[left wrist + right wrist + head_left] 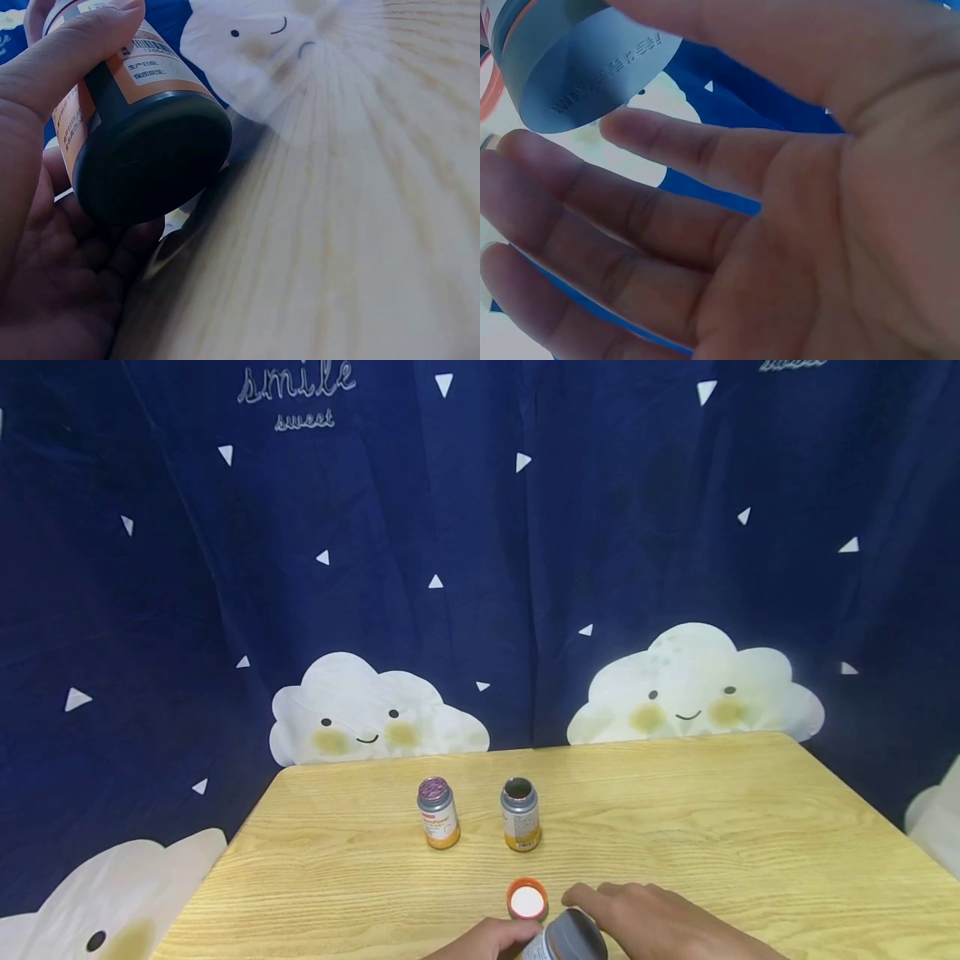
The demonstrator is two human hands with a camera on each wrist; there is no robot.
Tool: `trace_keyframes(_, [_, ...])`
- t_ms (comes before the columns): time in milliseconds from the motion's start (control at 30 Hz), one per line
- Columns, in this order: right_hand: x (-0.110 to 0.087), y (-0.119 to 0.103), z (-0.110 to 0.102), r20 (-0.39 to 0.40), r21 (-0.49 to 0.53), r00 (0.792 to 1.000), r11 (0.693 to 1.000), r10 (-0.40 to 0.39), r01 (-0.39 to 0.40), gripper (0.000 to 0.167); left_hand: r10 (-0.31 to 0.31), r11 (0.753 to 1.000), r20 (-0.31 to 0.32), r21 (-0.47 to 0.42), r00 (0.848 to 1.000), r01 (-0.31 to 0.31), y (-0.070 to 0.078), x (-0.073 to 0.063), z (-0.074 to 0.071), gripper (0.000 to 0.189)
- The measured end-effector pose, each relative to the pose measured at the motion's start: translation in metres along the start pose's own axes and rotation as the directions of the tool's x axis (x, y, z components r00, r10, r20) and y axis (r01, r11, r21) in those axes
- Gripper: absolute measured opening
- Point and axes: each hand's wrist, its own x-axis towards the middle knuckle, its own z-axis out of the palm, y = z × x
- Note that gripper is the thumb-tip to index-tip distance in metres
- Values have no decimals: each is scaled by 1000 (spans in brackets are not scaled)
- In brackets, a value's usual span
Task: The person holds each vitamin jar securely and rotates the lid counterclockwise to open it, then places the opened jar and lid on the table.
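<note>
A capped bottle (169, 71) with a white and orange label is tilted in my left hand (489, 938), whose thumb lies across the label. Its dark base (154, 161) faces the left wrist camera. The grey cap (577, 935) points toward my right hand (651, 920); raised lettering shows on it in the right wrist view. My right fingers (630, 255) stretch out beside the cap, fairly straight and spread, gripping nothing. Just beyond the held bottle, a loose cap (527, 902) lies with its orange rim and white liner facing up.
Two uncapped bottles stand farther back. The left bottle (439, 827) has a purple, speckled surface at its mouth; the right bottle (521, 827) has a dark open mouth. Behind the wooden table (712, 827) hangs a dark blue curtain (637, 543) with printed clouds.
</note>
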Motion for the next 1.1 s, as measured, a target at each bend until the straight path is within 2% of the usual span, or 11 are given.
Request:
trace_keyframes(133, [1,0,0,14,-18,999,999,51,-51,45,3,1000,-2,6,1000,-3,0,0,0,28])
trace_keyframes(267, [2,0,2,7,-41,997,997,71,-70,37,2,1000,-8,-5,1000,-2,0,0,1,26])
trace_keyframes(500, [1,0,4,-39,-86,999,996,30,-34,34,-7,999,-1,-48,1000,6,1,-1,1,27])
trace_keyframes(800, [4,-1,4,-42,-98,999,994,34,-38,33,-6,999,0,-51,1000,6,3,-1,1,26])
trace_keyframes(1100, [4,-2,4,-35,-29,999,999,18,-19,26,4,999,-2,-36,1000,-4,1,0,1,27])
